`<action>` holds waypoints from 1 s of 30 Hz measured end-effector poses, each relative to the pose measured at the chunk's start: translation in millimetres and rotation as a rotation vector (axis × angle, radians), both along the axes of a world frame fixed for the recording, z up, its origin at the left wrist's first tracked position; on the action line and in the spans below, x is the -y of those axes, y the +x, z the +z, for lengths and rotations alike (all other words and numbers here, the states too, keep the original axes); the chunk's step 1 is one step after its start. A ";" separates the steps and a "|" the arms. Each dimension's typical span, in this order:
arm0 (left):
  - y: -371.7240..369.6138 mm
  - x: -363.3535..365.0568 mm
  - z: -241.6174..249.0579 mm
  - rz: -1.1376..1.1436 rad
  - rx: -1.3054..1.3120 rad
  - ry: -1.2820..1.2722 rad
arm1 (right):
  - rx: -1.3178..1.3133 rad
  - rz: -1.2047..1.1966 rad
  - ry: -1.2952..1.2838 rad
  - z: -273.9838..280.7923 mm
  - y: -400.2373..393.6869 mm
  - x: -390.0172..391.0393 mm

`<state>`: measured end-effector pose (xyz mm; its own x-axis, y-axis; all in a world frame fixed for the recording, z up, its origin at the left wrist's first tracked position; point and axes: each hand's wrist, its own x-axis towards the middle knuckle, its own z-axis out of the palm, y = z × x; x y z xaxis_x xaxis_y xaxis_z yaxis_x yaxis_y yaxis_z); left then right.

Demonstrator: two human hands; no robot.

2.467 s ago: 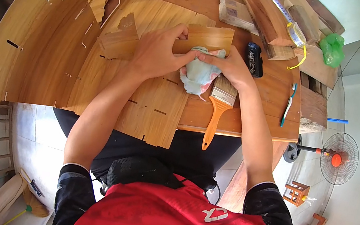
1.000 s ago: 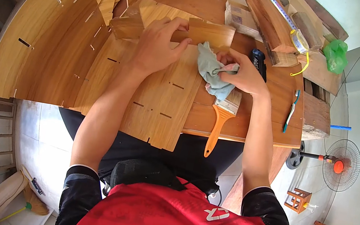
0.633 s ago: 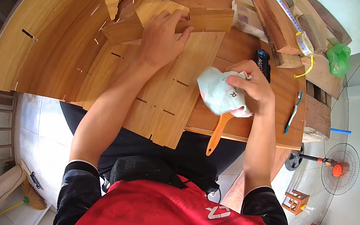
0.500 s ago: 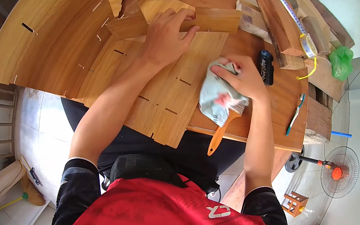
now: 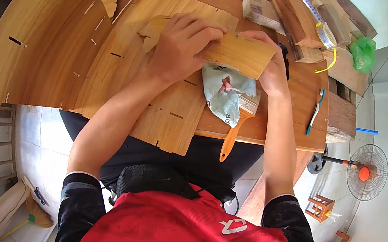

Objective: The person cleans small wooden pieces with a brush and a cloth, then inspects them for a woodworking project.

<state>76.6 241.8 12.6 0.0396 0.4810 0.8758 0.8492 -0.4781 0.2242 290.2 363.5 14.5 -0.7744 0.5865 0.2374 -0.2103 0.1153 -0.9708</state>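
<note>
A small wooden panel (image 5: 241, 54) is held above the table between both hands. My left hand (image 5: 184, 44) wraps round its left part, fingers curled over the top edge. On the panel's right end, my right hand (image 5: 272, 57) grips with its fingers partly hidden behind the wood. Just below the panel, a pale blue cloth (image 5: 222, 92) with a red mark lies crumpled on the table, partly over the bristles of a brush (image 5: 231, 138) with an orange-brown handle. Flat slotted wooden boards (image 5: 168, 121) lie beneath my left forearm.
Large slotted panels (image 5: 41, 42) stand at the left. Wood blocks (image 5: 295, 19), a tape measure (image 5: 326, 35) and a green plastic bag (image 5: 362, 54) are at the back right. A toothbrush (image 5: 315, 111) lies near the table's right edge. A dark object sits behind my right hand.
My right hand has let go of the cloth and moved up to the wooden panel. The panel has turned and come nearer, with my left hand still on it.
</note>
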 end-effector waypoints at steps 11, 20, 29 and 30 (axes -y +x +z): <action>-5.3 3.2 4.5 0.197 -0.120 -0.377 | 0.058 -0.014 -0.286 -10.9 -8.9 11.2; -3.3 -19.1 49.2 0.171 -0.338 -0.584 | 0.197 -0.290 0.104 -10.2 -15.3 12.8; -0.8 -43.0 48.2 0.210 -0.628 -0.502 | 0.158 -0.300 0.301 -20.1 -15.4 13.4; -1.1 -43.2 49.8 0.216 -0.645 -0.502 | 0.163 -0.295 0.322 -19.5 -15.3 14.3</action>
